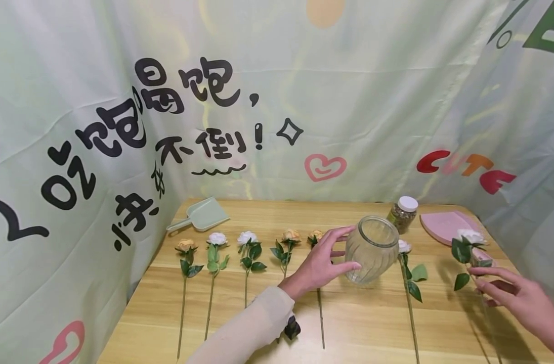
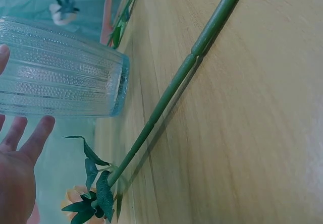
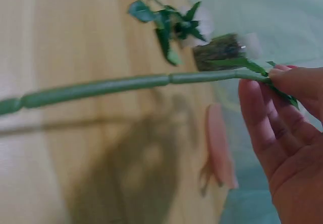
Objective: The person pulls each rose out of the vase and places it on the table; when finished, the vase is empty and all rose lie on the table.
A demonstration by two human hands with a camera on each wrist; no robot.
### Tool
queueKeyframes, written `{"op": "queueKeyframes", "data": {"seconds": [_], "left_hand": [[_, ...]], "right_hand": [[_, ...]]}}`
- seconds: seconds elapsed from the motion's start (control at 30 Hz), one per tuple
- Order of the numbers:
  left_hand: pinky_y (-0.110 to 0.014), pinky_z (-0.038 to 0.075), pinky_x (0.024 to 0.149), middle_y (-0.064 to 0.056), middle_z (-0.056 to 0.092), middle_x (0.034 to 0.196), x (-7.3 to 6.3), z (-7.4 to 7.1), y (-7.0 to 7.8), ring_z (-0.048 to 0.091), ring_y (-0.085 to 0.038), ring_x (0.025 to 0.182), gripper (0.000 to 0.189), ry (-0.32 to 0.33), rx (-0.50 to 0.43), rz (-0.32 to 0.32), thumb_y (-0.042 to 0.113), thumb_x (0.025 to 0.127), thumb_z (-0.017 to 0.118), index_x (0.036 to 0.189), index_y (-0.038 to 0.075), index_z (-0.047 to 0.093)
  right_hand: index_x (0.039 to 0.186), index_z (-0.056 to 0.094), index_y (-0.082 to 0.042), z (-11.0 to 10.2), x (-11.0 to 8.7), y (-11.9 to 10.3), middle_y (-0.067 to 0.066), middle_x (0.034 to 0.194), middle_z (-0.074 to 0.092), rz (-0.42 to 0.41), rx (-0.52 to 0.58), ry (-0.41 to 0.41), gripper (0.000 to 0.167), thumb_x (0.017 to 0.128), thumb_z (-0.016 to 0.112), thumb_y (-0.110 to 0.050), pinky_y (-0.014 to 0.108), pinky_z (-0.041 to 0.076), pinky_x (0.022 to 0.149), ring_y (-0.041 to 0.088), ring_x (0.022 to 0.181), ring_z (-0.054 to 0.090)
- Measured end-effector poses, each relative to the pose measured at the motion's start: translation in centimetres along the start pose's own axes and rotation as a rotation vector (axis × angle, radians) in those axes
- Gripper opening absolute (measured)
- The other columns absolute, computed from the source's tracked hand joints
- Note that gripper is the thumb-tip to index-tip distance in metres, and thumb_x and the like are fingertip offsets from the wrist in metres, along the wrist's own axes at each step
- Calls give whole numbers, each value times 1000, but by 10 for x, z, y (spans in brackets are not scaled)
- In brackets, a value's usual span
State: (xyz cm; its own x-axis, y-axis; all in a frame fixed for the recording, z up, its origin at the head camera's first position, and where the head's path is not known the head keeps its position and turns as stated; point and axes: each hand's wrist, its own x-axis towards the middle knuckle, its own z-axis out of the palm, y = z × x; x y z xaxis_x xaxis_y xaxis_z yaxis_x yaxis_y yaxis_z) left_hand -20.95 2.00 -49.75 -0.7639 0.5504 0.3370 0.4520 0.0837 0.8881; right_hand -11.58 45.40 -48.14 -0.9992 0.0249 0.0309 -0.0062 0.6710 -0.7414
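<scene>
My left hand (image 1: pixel 320 260) is at the left side of a clear ribbed glass vase (image 1: pixel 372 255), thumb across its front and fingers along its far side. In the left wrist view the vase (image 2: pixel 60 67) has the fingertips right at its wall. At the right, my right hand (image 1: pixel 513 293) pinches the stem of an artificial white rose (image 1: pixel 470 236) between thumb and fingers, just under its leaves. Its green jointed stem (image 3: pixel 101 87) runs across the right wrist view. Another white rose (image 1: pixel 404 246) lies between the vase and my right hand.
Several artificial roses lie in a row on the wooden table (image 1: pixel 358 323), including a peach rose (image 1: pixel 185 246) and a white rose (image 1: pixel 217 238). A pale green dustpan (image 1: pixel 208 215) sits back left. A white-lidded jar (image 1: pixel 402 215) and a pink tray-like piece (image 1: pixel 445 225) stand back right, before fabric walls.
</scene>
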Motion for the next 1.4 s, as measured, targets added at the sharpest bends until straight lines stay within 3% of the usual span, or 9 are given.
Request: {"op": "queueKeyframes", "data": {"seconds": [0.3,0.8,0.9,1.0,1.1,1.17,1.23,1.33,1.4], "left_hand": [[-27,57,115,7,42,167,1,0,-1,50,-12,149,82,5,5,10,24,100,82,166,39,36],[-29,57,115,6,43,166,0,0,1,50,-12,149,82,5,1,12,23,100,82,166,39,36],[-29,57,115,6,43,166,-1,0,1,50,-11,148,82,5,2,12,23,100,82,166,39,36],[-30,57,115,6,43,166,-1,1,1,50,-11,148,83,4,1,8,24,100,82,166,39,36],[-32,58,115,7,43,166,0,1,2,50,-11,149,83,3,-1,5,24,100,82,166,40,35],[-33,58,115,7,42,167,0,2,2,50,-11,149,83,3,2,5,24,100,82,167,40,35],[-33,58,115,7,42,167,0,2,2,50,-11,149,84,3,3,1,23,100,82,167,40,35],[-35,58,116,7,42,167,1,2,2,50,-13,150,85,2,1,-13,23,100,82,167,41,34],[-36,57,117,8,41,167,1,1,2,50,-15,150,85,1,-8,-29,25,100,83,167,41,33]], "right_hand": [[136,68,6,22,3,15,-25,95,70,86,-59,-106,36,112,64,-21,31,60,56,10,70,67],[140,63,9,28,3,29,-52,109,41,109,-104,-145,46,113,63,-28,31,62,59,-3,80,67],[142,59,10,28,2,27,-35,116,56,123,-103,-145,47,113,62,-28,32,63,60,0,79,68],[145,54,10,27,3,25,6,125,70,153,-101,-156,50,115,59,-30,33,65,62,-2,80,69],[147,50,11,23,2,23,36,137,59,173,-94,-171,53,116,57,-32,34,67,64,-6,83,68],[148,47,11,19,2,24,32,136,61,177,-86,-171,56,116,55,-34,34,67,66,-7,84,69],[147,45,13,14,0,28,-4,126,69,157,-71,-142,56,116,56,-33,34,67,64,-5,82,70],[145,42,14,6,-1,33,-45,112,51,119,-59,-85,54,116,56,-29,35,66,61,-3,79,70],[143,43,14,1,-1,33,-47,109,50,93,-83,-34,52,116,57,-27,35,66,58,-5,76,69]]}}
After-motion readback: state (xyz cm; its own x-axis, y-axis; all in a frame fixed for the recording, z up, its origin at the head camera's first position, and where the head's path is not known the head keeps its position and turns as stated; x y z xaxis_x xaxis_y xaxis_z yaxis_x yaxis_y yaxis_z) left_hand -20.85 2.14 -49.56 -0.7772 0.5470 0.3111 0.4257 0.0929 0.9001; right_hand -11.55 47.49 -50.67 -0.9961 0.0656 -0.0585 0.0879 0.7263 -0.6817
